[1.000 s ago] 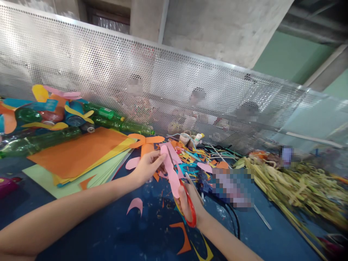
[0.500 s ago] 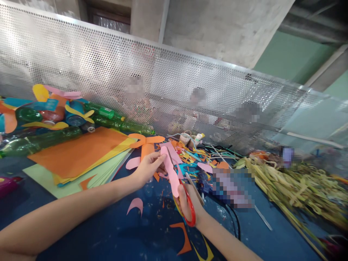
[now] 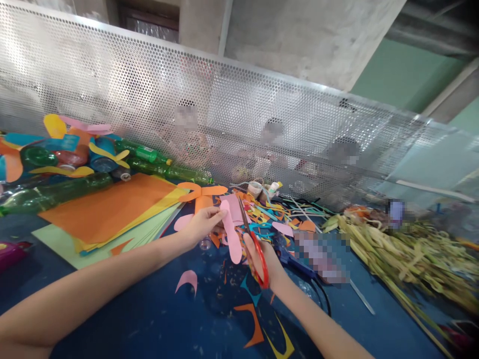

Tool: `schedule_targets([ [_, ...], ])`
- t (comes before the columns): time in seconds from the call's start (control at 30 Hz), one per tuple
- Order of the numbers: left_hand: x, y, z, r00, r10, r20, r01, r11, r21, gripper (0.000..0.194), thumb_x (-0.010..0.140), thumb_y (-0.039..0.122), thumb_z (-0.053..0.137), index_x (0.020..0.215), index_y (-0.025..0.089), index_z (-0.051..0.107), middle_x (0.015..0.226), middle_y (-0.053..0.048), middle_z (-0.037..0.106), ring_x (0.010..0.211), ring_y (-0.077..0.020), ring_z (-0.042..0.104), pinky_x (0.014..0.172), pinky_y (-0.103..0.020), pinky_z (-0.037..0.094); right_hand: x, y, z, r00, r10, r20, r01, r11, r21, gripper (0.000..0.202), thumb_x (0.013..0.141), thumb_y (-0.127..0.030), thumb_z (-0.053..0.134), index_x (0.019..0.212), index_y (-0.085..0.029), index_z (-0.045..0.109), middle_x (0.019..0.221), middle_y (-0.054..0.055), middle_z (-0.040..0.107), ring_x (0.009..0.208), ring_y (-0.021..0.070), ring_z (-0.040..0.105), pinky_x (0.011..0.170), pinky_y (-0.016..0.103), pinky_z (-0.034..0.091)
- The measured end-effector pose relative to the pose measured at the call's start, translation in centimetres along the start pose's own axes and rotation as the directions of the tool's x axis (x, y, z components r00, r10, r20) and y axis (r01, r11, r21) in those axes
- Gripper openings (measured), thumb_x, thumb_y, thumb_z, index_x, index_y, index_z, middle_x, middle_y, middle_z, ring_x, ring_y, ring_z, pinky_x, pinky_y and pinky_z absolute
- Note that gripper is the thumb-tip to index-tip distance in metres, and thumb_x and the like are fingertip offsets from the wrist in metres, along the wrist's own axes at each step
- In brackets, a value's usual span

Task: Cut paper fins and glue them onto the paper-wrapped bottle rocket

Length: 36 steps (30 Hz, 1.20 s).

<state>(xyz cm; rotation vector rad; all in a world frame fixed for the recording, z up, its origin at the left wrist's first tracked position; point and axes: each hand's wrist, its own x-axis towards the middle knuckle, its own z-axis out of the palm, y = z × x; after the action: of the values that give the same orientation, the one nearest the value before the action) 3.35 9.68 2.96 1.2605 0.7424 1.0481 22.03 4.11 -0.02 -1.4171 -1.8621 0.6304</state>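
Observation:
My left hand [image 3: 207, 223] pinches the upper end of a long pink paper shape [image 3: 233, 239] with rounded ends and a narrow waist. Just to its right, my right hand [image 3: 264, 262] is wrapped round the red handles of the scissors [image 3: 261, 257]. Their blades point up and away, slightly parted, and stand apart from the pink shape. Behind both hands, a larger pink paper piece [image 3: 232, 207] lies near the coloured scraps [image 3: 262, 209]. An orange paper propeller shape [image 3: 202, 191] sits on an orange tube beyond my left hand.
Sheets of orange paper [image 3: 112, 207] and green paper [image 3: 56, 244] lie left, below plastic bottles [image 3: 56, 194]. A blue glue gun [image 3: 299, 264] and dry husks [image 3: 404, 249] are at the right. People sit behind the perforated metal screen [image 3: 149, 99].
The scissors have come away from the pink shape and moved up slightly, their blades now clear of it. The shape's lower end has swung up and left, still in my left hand.

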Motion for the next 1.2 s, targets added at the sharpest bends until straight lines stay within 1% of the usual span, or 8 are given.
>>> schedule_targets([
  [0.1,0.1,0.3,-0.2,0.999,0.012,0.031,-0.014,0.998,0.064,0.020,0.080,0.033,0.057,0.076,0.015,0.062,0.070,-0.002,0.067,0.060,-0.0116,0.063,0.066,-0.027,0.053,0.8,0.0,-0.6,0.994,0.108,-0.037,-0.112,0.983,-0.148,0.035,0.085,-0.047,0.046,0.070,-0.017,0.055,0.057,0.001,0.055,0.052,0.0170,0.055,0.049,0.027,0.039],
  [0.23,0.3,0.5,-0.5,0.995,0.033,0.094,-0.042,0.994,0.099,0.015,0.075,0.027,0.061,0.081,0.014,0.063,0.076,-0.003,0.068,0.064,-0.0130,0.063,0.068,-0.028,0.053,0.9,-0.3,-0.9,0.994,0.113,0.006,-0.108,0.962,-0.251,0.026,0.080,-0.040,0.055,0.082,-0.015,0.060,0.068,0.005,0.062,0.063,0.0211,0.060,0.055,0.029,0.042],
  [0.57,0.9,-0.4,-1.3,0.997,0.068,0.034,-0.074,0.967,0.242,0.022,0.072,0.018,0.063,0.093,0.014,0.060,0.084,-0.005,0.070,0.079,-0.0178,0.067,0.073,-0.032,0.054,-0.1,-0.9,0.3,0.996,-0.087,0.019,0.079,0.769,-0.635,0.026,0.083,-0.019,0.055,0.107,-0.009,0.059,0.100,0.016,0.065,0.097,0.0305,0.059,0.085,0.042,0.045],
  [0.67,0.7,-0.4,-1.2,0.995,0.098,0.026,-0.101,0.945,0.312,0.023,0.071,0.018,0.063,0.093,0.016,0.057,0.083,-0.003,0.069,0.079,-0.0176,0.067,0.071,-0.031,0.053,-0.2,-0.9,0.0,0.986,-0.162,-0.049,0.118,0.864,-0.489,0.025,0.087,-0.023,0.048,0.109,-0.013,0.057,0.106,0.015,0.063,0.102,0.0294,0.056,0.090,0.045,0.043],
  [0.77,0.4,-0.1,-0.8,0.992,0.111,0.053,-0.123,0.931,0.343,0.016,0.071,0.017,0.062,0.084,0.017,0.053,0.072,0.001,0.065,0.071,-0.0147,0.065,0.065,-0.027,0.052,-0.1,-1.2,-0.2,0.993,-0.077,-0.088,0.075,0.997,-0.032,0.028,0.094,-0.032,0.033,0.110,-0.020,0.053,0.105,0.009,0.064,0.098,0.0216,0.060,0.087,0.037,0.047],
  [0.87,0.1,0.2,-0.3,0.982,0.125,0.139,-0.172,0.896,0.410,0.011,0.071,0.019,0.062,0.075,0.017,0.051,0.065,0.003,0.061,0.064,-0.0115,0.061,0.061,-0.023,0.048,0.0,-1.3,-0.1,0.999,-0.017,-0.031,0.025,0.958,0.285,0.026,0.090,-0.041,0.044,0.102,-0.020,0.054,0.095,0.006,0.066,0.088,0.0191,0.063,0.078,0.031,0.050],
  [1.03,-0.9,0.9,-0.2,0.956,0.151,0.251,-0.256,0.849,0.463,0.012,0.075,0.026,0.060,0.076,0.015,0.055,0.070,0.001,0.059,0.063,-0.0106,0.057,0.061,-0.023,0.046,0.1,-1.1,0.5,0.998,-0.048,0.040,0.035,0.960,0.277,0.020,0.084,-0.037,0.055,0.087,-0.018,0.057,0.077,0.002,0.064,0.069,0.0156,0.061,0.064,0.027,0.049],
  [1.2,-2.8,1.7,-2.2,0.942,0.336,0.005,-0.261,0.723,0.639,0.028,0.090,0.036,0.038,0.090,0.015,0.057,0.065,0.002,0.054,0.057,-0.0100,0.050,0.055,-0.022,0.040,-0.8,-1.8,1.1,0.979,-0.160,0.124,0.153,0.986,0.060,0.010,0.084,-0.027,0.056,0.087,-0.019,0.062,0.082,0.003,0.066,0.075,0.0160,0.061,0.070,0.027,0.047],
])
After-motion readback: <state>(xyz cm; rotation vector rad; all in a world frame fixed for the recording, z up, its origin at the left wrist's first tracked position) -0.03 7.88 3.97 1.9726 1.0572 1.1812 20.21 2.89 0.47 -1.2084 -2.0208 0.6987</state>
